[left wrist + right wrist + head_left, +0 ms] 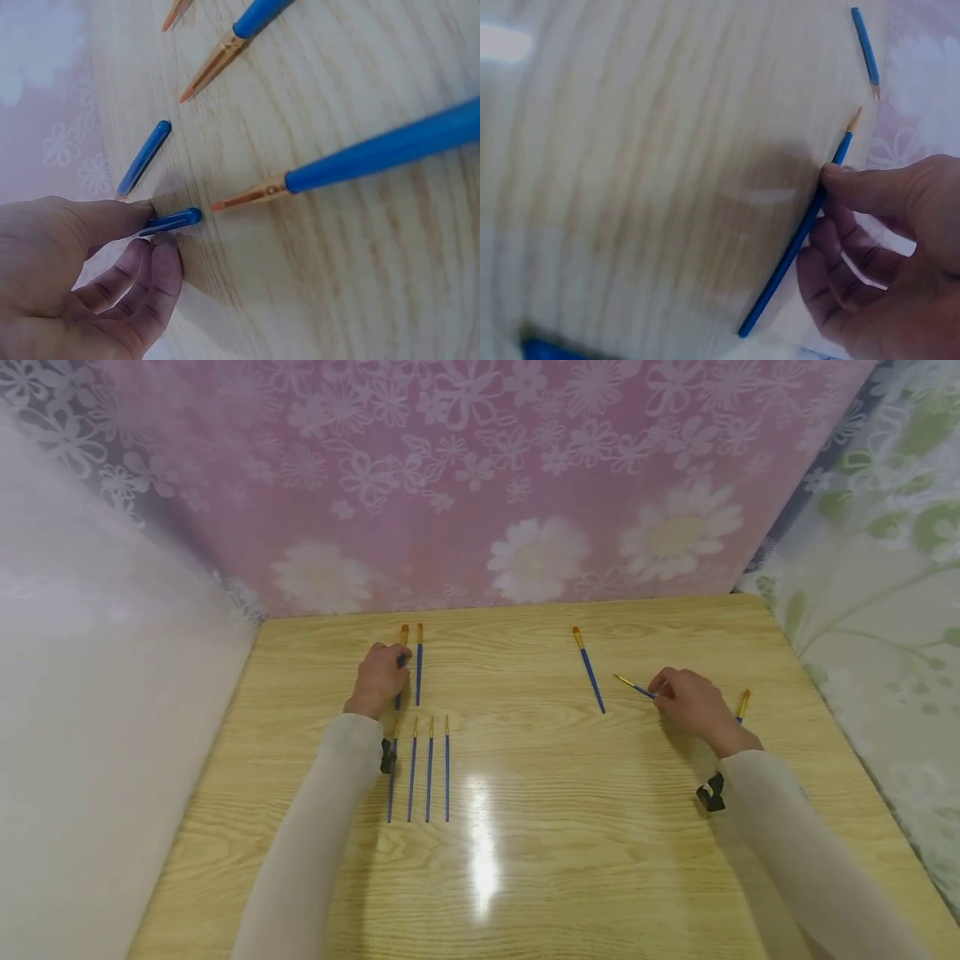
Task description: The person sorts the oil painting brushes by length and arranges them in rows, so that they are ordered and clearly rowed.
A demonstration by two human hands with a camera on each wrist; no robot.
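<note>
Paintbrush [404, 635], wide orange tip, blue handle: upper left of the head frame, pinched between thumb and fingers of the left hand [381, 675], lying along the counter [555, 843]. Second brush [419, 670], slimmer: just right of the first, parallel to it, untouched. Row of four fine brushes [429, 777]: left of centre in the head frame, below the pair, side by side, tips toward the top; the leftmost partly covered by the left wrist.

Thin brush [634, 686]: right of centre in the head frame, grasped between thumb and fingers of the right hand [690, 700], its tip pointing to the upper left; in the right wrist frame its handle slants from right of centre to the lower middle. Loose brush [588, 670]: upper right of centre, tilted, apart from both hands. Further brush [743, 703]: right of the frame, partly hidden behind the right wrist.

Also listed: pale sleeves [307, 852] on both arms; small black device [711, 793] at the right wrist; pink floral backdrop [450, 485], top of the frame; bright reflection on the counter, lower centre
</note>
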